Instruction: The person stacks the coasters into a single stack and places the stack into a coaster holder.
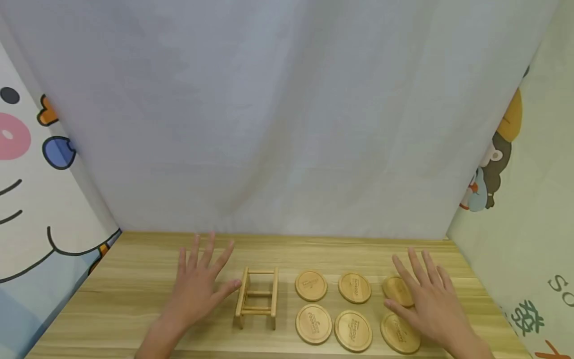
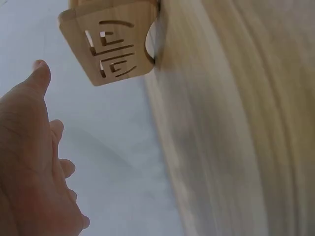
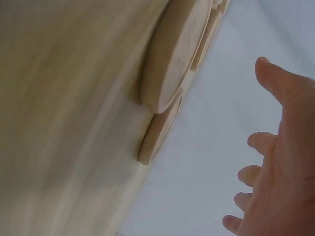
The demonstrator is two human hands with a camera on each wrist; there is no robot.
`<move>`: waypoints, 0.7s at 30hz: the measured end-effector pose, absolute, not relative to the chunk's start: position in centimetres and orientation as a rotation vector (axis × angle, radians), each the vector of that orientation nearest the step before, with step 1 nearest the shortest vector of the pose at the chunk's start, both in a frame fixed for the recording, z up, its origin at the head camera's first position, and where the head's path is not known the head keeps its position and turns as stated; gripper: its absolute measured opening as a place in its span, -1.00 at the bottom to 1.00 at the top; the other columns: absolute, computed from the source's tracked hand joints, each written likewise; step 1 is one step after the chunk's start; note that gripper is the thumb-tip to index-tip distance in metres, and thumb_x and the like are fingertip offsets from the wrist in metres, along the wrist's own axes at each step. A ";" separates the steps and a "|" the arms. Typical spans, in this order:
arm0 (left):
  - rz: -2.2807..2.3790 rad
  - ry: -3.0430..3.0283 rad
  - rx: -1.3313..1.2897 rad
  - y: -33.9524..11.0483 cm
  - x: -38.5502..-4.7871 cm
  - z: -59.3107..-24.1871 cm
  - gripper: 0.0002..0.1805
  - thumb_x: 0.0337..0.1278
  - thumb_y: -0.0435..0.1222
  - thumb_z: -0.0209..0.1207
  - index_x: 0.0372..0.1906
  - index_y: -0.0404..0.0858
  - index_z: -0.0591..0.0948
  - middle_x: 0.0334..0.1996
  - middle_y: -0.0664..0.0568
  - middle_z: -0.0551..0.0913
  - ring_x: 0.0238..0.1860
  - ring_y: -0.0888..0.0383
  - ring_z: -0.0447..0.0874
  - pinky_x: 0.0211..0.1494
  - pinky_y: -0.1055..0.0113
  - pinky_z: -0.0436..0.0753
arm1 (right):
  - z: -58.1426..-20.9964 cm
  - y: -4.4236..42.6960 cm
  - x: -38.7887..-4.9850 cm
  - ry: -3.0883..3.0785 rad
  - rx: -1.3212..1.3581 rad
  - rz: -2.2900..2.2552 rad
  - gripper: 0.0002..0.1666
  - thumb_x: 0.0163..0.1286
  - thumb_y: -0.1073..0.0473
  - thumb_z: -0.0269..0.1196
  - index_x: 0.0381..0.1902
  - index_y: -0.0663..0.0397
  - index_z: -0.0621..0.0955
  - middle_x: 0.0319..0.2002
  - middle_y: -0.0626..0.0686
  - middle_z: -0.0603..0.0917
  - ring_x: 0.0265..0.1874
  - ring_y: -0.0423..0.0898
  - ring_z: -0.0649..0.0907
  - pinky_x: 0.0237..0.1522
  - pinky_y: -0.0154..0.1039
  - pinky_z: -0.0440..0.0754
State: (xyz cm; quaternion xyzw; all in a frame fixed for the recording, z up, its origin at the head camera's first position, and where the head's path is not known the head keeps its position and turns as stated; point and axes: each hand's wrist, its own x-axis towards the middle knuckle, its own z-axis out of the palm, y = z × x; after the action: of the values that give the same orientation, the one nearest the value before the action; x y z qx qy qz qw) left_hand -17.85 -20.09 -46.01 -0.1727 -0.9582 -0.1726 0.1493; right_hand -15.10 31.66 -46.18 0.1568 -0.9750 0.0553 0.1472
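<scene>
A small wooden coaster rack with slatted sides stands on the table, left of several round wooden coasters. My left hand hovers beside the rack, fingers spread, holding nothing. In the left wrist view the rack's carved end panel is apart from the thumb. The coasters lie flat in two rows, with a front left coaster and a back middle coaster among them. Over the two rightmost, a back coaster and a front coaster, my right hand is spread, partly covering them. It holds nothing.
The light wood-grain table ends at a pale grey cloth hanging behind it. Printed cartoon cloths flank it, a left cloth and a right cloth.
</scene>
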 end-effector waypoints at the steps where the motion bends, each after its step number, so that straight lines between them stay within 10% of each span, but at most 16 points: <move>1: -0.504 -2.753 -0.504 -20.0 -17.7 -46.2 -0.07 0.52 0.26 0.25 0.79 -0.01 0.29 0.78 -0.36 -0.02 0.74 -0.56 -0.27 0.62 -0.63 -0.17 | -46.3 31.7 -14.9 -2.799 0.454 0.163 0.19 0.40 -0.46 0.44 0.76 -0.01 0.34 0.73 0.38 0.18 0.70 0.47 0.12 0.50 0.55 0.18; 9: -0.582 -2.736 -0.534 -19.1 -16.6 -46.9 -0.08 0.53 0.24 0.25 0.79 0.01 0.27 0.79 -0.26 0.02 0.74 -0.55 -0.24 0.65 -0.57 -0.19 | -47.5 31.4 -13.4 -2.714 0.490 0.201 0.20 0.39 -0.44 0.46 0.78 -0.08 0.30 0.75 0.30 0.18 0.79 0.28 -0.05 0.47 0.54 0.21; 21: -0.785 -2.752 -0.556 -17.3 -15.7 -48.4 0.06 0.45 0.18 0.36 0.84 -0.05 0.14 0.80 -0.19 0.01 0.72 -0.58 -0.21 0.59 -0.64 -0.09 | -47.7 30.4 -11.1 -2.840 0.426 0.293 0.15 0.41 -0.47 0.43 0.75 -0.06 0.37 0.69 0.36 0.30 0.62 0.47 0.27 0.45 0.53 0.23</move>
State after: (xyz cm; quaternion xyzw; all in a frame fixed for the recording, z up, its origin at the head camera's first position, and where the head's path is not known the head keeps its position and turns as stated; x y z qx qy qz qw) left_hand -15.72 -17.31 -48.37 -0.1894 -0.9379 -0.2677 0.1130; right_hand -11.10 30.40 -47.74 0.1464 -0.9758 0.1008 0.1273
